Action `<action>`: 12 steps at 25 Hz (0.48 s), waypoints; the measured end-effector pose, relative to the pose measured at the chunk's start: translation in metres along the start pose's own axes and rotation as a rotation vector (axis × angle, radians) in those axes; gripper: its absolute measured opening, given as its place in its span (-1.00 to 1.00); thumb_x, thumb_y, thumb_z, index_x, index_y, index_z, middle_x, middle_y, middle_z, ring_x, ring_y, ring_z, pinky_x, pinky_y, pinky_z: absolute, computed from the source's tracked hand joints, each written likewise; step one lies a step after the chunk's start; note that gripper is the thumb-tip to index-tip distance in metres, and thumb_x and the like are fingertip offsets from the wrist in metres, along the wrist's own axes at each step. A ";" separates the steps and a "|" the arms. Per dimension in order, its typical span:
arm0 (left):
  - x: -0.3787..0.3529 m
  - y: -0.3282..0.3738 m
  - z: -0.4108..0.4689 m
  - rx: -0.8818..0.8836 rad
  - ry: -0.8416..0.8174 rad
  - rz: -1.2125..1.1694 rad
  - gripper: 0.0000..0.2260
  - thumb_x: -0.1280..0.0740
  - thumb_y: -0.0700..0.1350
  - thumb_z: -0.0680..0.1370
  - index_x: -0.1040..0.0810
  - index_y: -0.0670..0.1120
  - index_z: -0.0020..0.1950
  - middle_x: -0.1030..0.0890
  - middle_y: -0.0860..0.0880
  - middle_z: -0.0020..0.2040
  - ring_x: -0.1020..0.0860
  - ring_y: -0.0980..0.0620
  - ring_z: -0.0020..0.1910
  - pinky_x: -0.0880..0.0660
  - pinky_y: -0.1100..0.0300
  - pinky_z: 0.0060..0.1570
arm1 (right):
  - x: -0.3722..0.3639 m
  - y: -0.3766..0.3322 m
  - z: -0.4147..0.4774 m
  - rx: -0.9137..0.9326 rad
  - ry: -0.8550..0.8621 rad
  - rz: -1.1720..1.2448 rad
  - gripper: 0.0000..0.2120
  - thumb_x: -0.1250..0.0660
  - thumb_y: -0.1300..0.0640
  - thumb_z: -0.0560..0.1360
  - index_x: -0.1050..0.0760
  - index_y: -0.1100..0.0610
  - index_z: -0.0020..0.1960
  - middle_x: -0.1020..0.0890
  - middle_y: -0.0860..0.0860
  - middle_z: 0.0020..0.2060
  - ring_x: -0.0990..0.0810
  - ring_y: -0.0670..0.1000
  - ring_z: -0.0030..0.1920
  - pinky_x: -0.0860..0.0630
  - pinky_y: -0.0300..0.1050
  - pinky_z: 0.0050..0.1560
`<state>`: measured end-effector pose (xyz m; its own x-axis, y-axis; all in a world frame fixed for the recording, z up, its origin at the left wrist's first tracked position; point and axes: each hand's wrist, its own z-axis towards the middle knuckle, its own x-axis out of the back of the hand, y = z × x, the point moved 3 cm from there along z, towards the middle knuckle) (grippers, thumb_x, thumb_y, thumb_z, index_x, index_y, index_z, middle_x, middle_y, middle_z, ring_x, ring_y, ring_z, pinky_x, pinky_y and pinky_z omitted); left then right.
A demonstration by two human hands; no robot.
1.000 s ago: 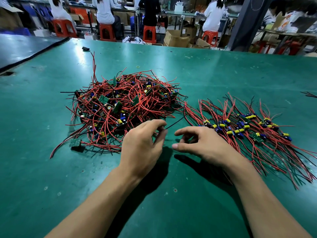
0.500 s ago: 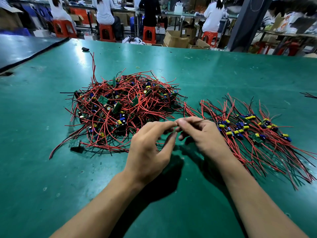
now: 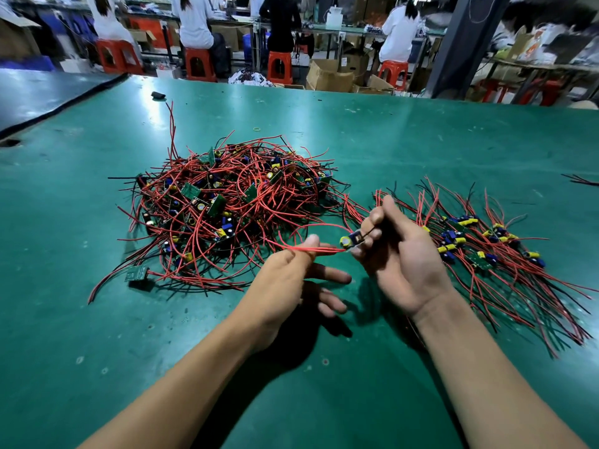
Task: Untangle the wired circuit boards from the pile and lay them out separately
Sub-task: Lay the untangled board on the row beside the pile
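Note:
A tangled pile [image 3: 227, 209] of small green circuit boards with red and black wires lies left of centre on the green table [image 3: 421, 150]. To the right, separated boards [image 3: 486, 251] lie side by side with their wires fanned out. My right hand [image 3: 398, 254] is raised above the table and grips one small board [image 3: 351, 239] with a yellow-capped part. Its red wires [image 3: 311, 249] run left, and my left hand [image 3: 291, 277] pinches them between thumb and forefinger, the other fingers spread.
A single board [image 3: 136, 273] lies apart at the pile's near left edge. A small black object [image 3: 158, 94] sits far back on the table. Stray wires [image 3: 580, 179] lie at the right edge. People sit on orange stools [image 3: 278, 66] beyond the far edge.
My hands met at the pile's near edge, then lifted. The right hand now holds a board clear of the pile and the left hand has taken hold of its red wires.

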<state>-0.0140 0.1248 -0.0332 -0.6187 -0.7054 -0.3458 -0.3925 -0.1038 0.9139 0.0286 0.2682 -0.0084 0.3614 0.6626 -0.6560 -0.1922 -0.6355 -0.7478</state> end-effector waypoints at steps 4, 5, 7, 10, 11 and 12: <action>0.001 0.009 -0.002 0.098 -0.111 -0.167 -0.64 -0.30 0.14 0.48 -0.59 -0.14 0.01 -0.70 -0.20 -0.18 -0.63 -0.04 -0.46 -0.58 0.21 -0.47 | 0.003 0.008 0.001 0.055 0.028 -0.289 -0.61 -0.23 -0.05 0.61 -0.52 0.08 -0.33 -0.43 0.00 -0.44 -0.43 -0.05 -0.48 -0.42 -0.23 -0.39; 0.001 0.009 -0.003 0.095 -0.147 -0.170 -0.70 -0.36 0.08 0.45 -0.65 -0.13 -0.02 -0.70 -0.18 -0.15 -0.64 -0.03 -0.42 -0.59 0.21 -0.44 | 0.003 0.009 0.001 0.083 0.026 -0.371 -0.61 -0.23 -0.04 0.62 -0.55 0.07 -0.33 -0.44 0.02 -0.44 -0.44 -0.06 -0.48 -0.42 -0.24 -0.40; 0.001 0.007 -0.005 0.070 -0.183 -0.166 -0.73 -0.45 -0.07 0.40 -0.64 -0.17 0.04 -0.70 -0.17 -0.12 -0.67 -0.03 -0.34 -0.62 0.20 -0.37 | 0.003 0.011 0.000 0.119 -0.008 -0.517 -0.62 -0.26 -0.07 0.58 -0.61 0.07 -0.31 -0.47 0.02 -0.43 -0.46 -0.08 -0.49 -0.43 -0.28 -0.44; 0.004 0.003 -0.001 -0.009 -0.078 -0.073 -0.73 -0.50 -0.21 0.32 -0.61 -0.21 -0.01 -0.69 -0.20 -0.16 -0.65 -0.01 -0.35 -0.60 0.22 -0.36 | 0.003 0.011 -0.004 0.122 -0.136 -0.699 -0.74 -0.40 -0.14 0.47 -0.68 0.04 -0.15 -0.57 -0.04 -0.36 -0.53 -0.11 -0.39 -0.50 -0.30 -0.35; 0.006 0.003 0.001 -0.045 -0.028 -0.023 -0.76 -0.51 -0.24 0.31 -0.63 -0.19 -0.06 -0.69 -0.21 -0.19 -0.63 0.02 -0.38 -0.59 0.24 -0.38 | 0.004 0.012 -0.006 0.112 -0.188 -0.755 -0.77 -0.46 -0.11 0.45 -0.69 0.04 -0.08 -0.62 -0.05 -0.30 -0.57 -0.11 -0.31 -0.52 -0.29 -0.27; 0.008 0.003 0.002 -0.083 0.015 0.036 -0.82 -0.52 -0.28 0.32 -0.67 -0.16 -0.11 -0.69 -0.20 -0.22 -0.62 0.02 -0.40 -0.58 0.24 -0.38 | 0.005 0.012 -0.007 0.098 -0.230 -0.806 -0.78 -0.50 -0.07 0.44 -0.68 0.04 -0.01 -0.67 -0.04 -0.24 -0.60 -0.10 -0.23 -0.54 -0.27 -0.18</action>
<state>-0.0214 0.1202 -0.0341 -0.6205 -0.7202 -0.3102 -0.3123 -0.1358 0.9402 0.0340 0.2608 -0.0198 0.2287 0.9697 0.0854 -0.0371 0.0964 -0.9947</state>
